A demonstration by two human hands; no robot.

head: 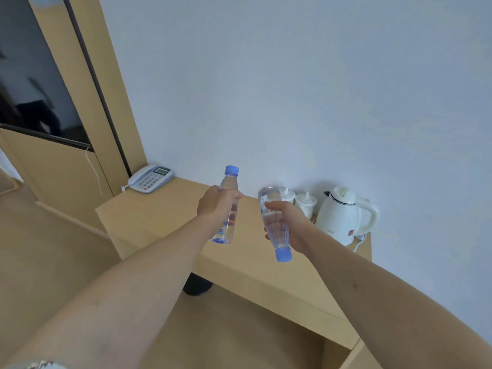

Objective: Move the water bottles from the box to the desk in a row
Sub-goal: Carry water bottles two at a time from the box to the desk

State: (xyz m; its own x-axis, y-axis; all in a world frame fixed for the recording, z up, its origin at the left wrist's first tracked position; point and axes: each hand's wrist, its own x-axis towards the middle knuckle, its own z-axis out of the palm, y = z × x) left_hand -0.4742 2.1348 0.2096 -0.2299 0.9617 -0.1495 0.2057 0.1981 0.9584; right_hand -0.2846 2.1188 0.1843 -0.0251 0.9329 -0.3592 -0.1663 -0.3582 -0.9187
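Fingers round two bottles

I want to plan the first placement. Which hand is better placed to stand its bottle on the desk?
Probably the left hand: its water bottle is cap-up above bare desk. The right hand holds its bottle cap-down, needing a flip first.

Soft, even daylight fills the room, bright without harsh glare. The pale wall shades gently darker toward the upper left. Faint, diffuse shadows sit beside the white kettle against the wall. The dark glass panel left of the wall carries dim reflections. Wide-angle distortion bends straight edges near the borders, and everything looks slightly soft.
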